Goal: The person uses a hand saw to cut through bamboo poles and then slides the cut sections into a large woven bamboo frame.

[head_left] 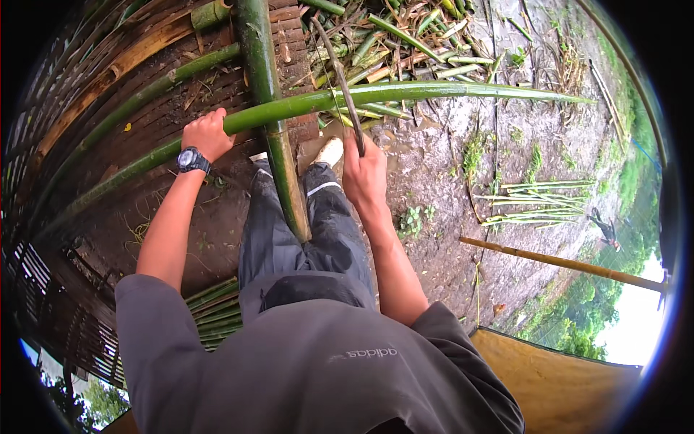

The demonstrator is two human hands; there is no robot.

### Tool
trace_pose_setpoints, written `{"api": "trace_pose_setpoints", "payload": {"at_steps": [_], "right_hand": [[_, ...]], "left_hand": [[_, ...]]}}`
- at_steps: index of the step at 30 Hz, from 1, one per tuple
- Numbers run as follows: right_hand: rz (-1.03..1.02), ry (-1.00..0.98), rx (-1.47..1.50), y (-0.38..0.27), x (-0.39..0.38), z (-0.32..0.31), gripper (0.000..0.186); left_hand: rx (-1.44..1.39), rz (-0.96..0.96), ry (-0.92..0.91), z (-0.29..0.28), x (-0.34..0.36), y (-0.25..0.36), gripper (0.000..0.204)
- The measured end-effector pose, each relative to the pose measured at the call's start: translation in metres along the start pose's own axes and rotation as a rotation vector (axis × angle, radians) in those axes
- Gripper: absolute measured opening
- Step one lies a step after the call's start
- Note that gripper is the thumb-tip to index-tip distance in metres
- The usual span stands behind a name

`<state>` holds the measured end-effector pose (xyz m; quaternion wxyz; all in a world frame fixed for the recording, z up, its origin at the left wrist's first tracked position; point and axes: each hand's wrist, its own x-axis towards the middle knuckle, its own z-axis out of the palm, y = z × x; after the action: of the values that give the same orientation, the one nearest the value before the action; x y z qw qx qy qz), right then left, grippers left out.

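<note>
A long green bamboo pole (303, 105) lies across a thicker bamboo log (262, 65), which runs away from between my legs. My left hand (207, 136), a watch on its wrist, is closed round the pole to the left of the log. In my right hand (364, 173) is the grip of a bow saw (343, 76) with a dark curved frame. Its thin blade crosses the pole just right of the log and seems to touch it. Whether the blade has cut in is too small to tell.
Cut bamboo pieces (390, 54) are heaped beyond the saw. Thin bamboo sticks (538, 202) lie on the muddy ground at right, near a slanting bamboo pole (557, 260). More long bamboo (137, 94) and a slatted structure (79, 311) stand at left.
</note>
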<state>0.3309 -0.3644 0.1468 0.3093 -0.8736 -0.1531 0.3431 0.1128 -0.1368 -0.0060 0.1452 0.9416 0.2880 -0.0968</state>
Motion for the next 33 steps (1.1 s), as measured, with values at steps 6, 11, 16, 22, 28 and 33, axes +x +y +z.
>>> {"api": "trace_pose_setpoints", "payload": {"at_steps": [6,11,16,22,28,33], "right_hand": [[0.23,-0.096,0.025,-0.012,-0.116,-0.059,0.027],[0.047,-0.03,-0.031,-0.014,-0.005,-0.005,0.032],[-0.011,-0.03,-0.052,0.002,-0.033,-0.01,0.031],[0.043,-0.036,-0.045,-0.005,-0.05,-0.02,0.029],[0.11,-0.032,0.082,0.015,-0.067,-0.02,0.031],[0.138,-0.06,0.015,-0.002,-0.082,-0.043,0.025]], "left_hand": [[0.01,-0.065,-0.085,-0.012,-0.019,-0.012,0.036],[-0.018,-0.016,-0.042,-0.013,-0.001,-0.001,0.036],[-0.004,-0.042,-0.106,-0.005,-0.011,-0.008,0.034],[-0.002,-0.054,-0.087,-0.016,-0.007,-0.011,0.036],[-0.009,-0.098,-0.23,-0.021,-0.002,-0.009,0.038],[-0.004,-0.065,-0.214,-0.027,-0.004,-0.009,0.039]]}}
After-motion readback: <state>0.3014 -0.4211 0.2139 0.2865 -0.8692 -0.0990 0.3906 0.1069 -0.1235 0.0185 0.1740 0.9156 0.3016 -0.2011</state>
